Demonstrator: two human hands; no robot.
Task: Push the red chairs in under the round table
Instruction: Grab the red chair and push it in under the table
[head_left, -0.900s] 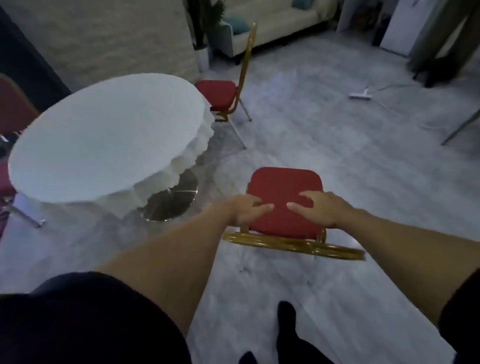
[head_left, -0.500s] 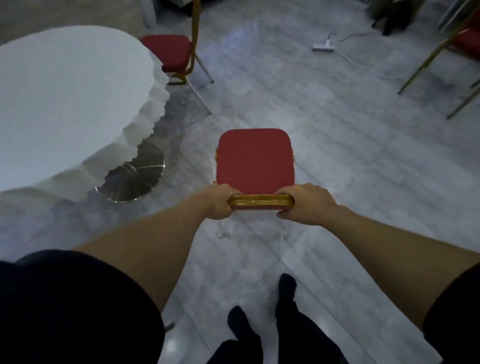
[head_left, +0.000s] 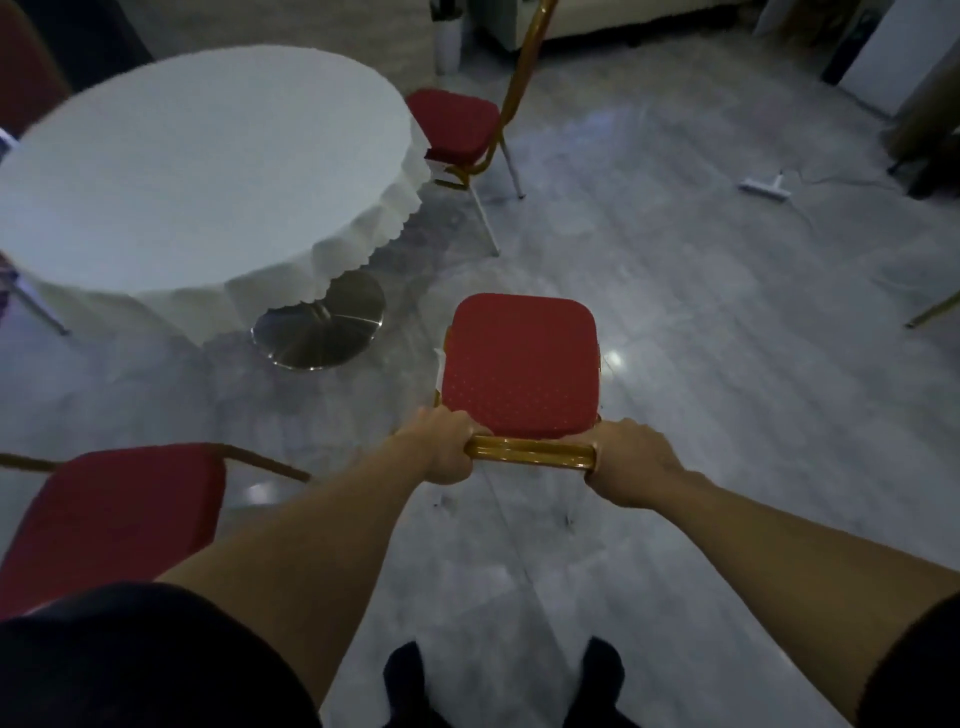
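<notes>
A red chair with a gold frame stands upright on the floor in front of me, to the right of the round table and apart from it. My left hand grips the left end of its gold backrest top; my right hand grips the right end. The table wears a white cloth over a shiny metal base. A second red chair sits at the table's far right edge. A third red chair is at my lower left.
More red chair parts show at the far left and a gold leg at the right edge. A white floor cleaner head with a cable lies on the grey tiles at right. A sofa and a planter stand at the back.
My hands went from resting on the chair's red back to gripping the top of its gold backrest. The view swung left, so the table shows more fully and a third chair appeared at lower left.
</notes>
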